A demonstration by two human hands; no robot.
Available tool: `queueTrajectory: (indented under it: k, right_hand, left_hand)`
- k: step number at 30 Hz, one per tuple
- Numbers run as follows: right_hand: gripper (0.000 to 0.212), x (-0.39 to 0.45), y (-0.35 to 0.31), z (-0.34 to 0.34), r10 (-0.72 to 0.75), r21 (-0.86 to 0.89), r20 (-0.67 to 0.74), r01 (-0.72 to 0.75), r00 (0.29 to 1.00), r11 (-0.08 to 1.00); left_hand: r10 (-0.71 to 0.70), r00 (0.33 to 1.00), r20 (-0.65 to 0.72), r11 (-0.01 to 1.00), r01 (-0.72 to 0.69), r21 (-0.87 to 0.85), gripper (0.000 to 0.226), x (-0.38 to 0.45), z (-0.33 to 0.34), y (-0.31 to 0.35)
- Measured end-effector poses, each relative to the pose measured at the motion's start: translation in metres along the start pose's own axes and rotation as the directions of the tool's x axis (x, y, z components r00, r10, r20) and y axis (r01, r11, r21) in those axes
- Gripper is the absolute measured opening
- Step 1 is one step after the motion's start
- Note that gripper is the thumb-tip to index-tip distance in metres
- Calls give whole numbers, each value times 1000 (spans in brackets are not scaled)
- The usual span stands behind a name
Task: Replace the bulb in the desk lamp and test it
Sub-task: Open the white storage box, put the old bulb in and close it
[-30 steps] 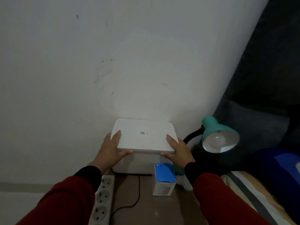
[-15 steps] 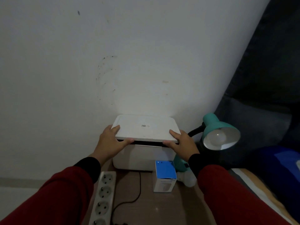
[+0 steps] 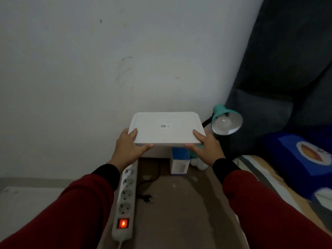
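Left hand (image 3: 128, 147): fingers lie flat on top of the white lid (image 3: 166, 129) near its left front corner, thumb hooked under the front edge, so the hand is clamped on the lid. Right hand (image 3: 206, 147): same grip at the right front corner, fingers on top, thumb below. Lid is held level above the white box (image 3: 156, 152), clear of it; only a strip of the box front shows beneath. A small barcode label sits at lid centre. Sleeves are red with black cuffs. Just right of the lid, the teal desk lamp (image 3: 226, 121) leans on its black neck, shade facing the camera, with a white bulb (image 3: 222, 122) seated inside, unlit. A blue-and-white bulb carton (image 3: 180, 162) stands upright on the brown tabletop (image 3: 179, 212) in front of the box. A white power strip (image 3: 125, 202) lies along the left edge, red switch glowing; a black plug (image 3: 147, 198) lies loose beside it.
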State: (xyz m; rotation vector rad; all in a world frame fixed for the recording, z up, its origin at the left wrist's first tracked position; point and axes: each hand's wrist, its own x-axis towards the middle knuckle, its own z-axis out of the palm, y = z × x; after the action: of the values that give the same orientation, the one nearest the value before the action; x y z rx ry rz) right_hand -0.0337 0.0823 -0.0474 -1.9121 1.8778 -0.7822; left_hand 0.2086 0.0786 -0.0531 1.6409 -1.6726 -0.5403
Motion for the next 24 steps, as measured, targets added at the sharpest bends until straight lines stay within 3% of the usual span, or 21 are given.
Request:
queueTrajectory:
  k: [13, 24]
  right_hand:
    - [70, -170, 46, 22, 83, -56, 47, -80, 995, 995]
    - [68, -187, 75, 43, 249, -192, 160, -218, 955, 957]
  left_hand:
    - [-105, 992, 75, 988, 96, 117, 89, -173, 37, -33]
    - [-227, 942, 247, 968, 191, 160, 87, -206, 75, -53]
